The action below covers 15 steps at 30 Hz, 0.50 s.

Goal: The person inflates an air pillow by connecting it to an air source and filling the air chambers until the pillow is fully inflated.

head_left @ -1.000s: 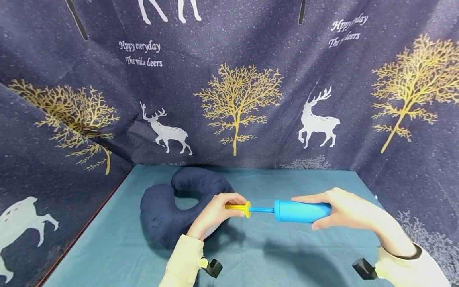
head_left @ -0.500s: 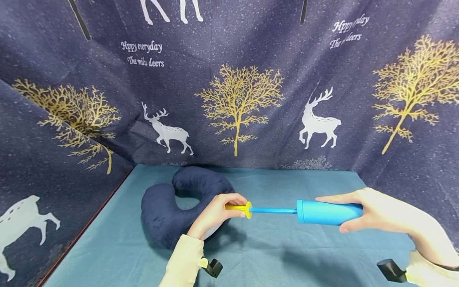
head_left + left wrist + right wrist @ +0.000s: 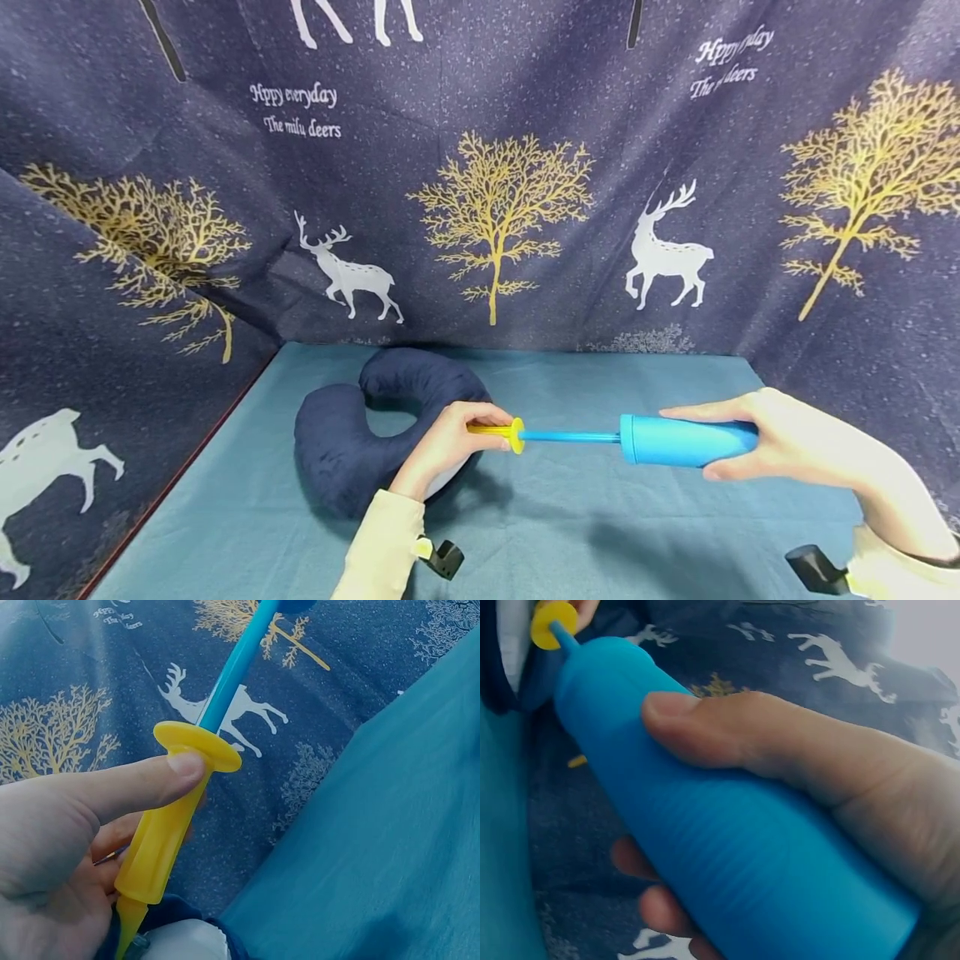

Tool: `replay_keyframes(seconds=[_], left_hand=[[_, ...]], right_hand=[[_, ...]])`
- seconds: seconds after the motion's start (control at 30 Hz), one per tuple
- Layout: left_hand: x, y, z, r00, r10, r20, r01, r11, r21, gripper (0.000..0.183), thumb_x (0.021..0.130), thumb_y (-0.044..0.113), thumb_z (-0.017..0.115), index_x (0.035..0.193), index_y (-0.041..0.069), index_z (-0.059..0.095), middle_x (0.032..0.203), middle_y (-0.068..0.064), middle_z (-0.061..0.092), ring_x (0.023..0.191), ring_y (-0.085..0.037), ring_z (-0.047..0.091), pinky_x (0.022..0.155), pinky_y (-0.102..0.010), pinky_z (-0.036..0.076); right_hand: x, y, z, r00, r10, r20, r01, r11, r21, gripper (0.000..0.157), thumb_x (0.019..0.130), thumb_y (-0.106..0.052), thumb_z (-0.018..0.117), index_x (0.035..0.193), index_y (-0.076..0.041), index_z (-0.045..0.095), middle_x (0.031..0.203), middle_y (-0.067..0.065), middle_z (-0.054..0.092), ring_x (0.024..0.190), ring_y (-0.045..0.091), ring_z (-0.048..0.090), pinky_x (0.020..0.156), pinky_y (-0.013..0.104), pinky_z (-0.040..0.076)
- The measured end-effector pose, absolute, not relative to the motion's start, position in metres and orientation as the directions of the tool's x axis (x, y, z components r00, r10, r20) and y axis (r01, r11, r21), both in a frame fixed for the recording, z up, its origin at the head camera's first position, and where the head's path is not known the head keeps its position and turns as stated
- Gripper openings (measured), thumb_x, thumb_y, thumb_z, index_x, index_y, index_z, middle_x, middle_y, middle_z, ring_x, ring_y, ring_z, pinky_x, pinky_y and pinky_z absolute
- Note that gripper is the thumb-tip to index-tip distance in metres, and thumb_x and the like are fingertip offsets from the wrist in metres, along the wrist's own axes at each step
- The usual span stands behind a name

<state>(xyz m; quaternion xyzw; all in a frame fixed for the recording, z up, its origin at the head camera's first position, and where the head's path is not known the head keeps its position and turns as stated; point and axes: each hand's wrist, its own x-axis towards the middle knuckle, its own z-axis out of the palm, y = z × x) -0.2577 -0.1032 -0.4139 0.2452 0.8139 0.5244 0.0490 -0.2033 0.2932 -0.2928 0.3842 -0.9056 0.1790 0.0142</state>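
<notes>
A hand pump point(image 3: 686, 440) is held level above the table, its blue rod point(image 3: 570, 437) drawn out of the blue barrel. My left hand point(image 3: 453, 437) pinches the yellow end point(image 3: 161, 840), thumb just below its flange. The yellow tip points down towards a small clear piece point(image 3: 137, 946) on a white patch of the navy neck pillow point(image 3: 337, 450); whether they join is hidden. With thumb and fingers curled round it, my right hand point(image 3: 795, 437) grips the barrel point(image 3: 705, 810), seen close in the right wrist view.
The pillow rests at the left of the teal-covered table point(image 3: 570, 533), partly behind my left hand. A dark cloth point(image 3: 555, 100) with deer and gold trees hangs at the back and sides. Small black cameras point(image 3: 447, 560) sit on both wrists.
My right hand has moved right with the barrel, baring more of the blue rod, and is nearly still over the last half second. My left hand has hardly moved.
</notes>
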Motion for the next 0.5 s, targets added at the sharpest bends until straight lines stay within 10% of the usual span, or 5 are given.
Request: replay_keyframes(seconds=[0.5], left_hand=[[-0.259, -0.100, -0.417, -0.882, 0.436, 0.182, 0.340, 0.318, 0.885, 0.024, 0.084, 0.016, 0.078, 0.108, 0.011, 0.075, 0.102, -0.010, 0.076, 0.087, -0.014, 0.066, 0.079, -0.021, 0.053]], right_hand=[[-0.218, 0.248, -0.304, -0.773, -0.628, 0.089, -0.619, 0.716, -0.322, 0.058, 0.073, -0.037, 0.084, 0.128, -0.038, 0.065, 0.098, -0.017, 0.069, 0.067, -0.005, 0.052, 0.060, 0.019, 0.041]])
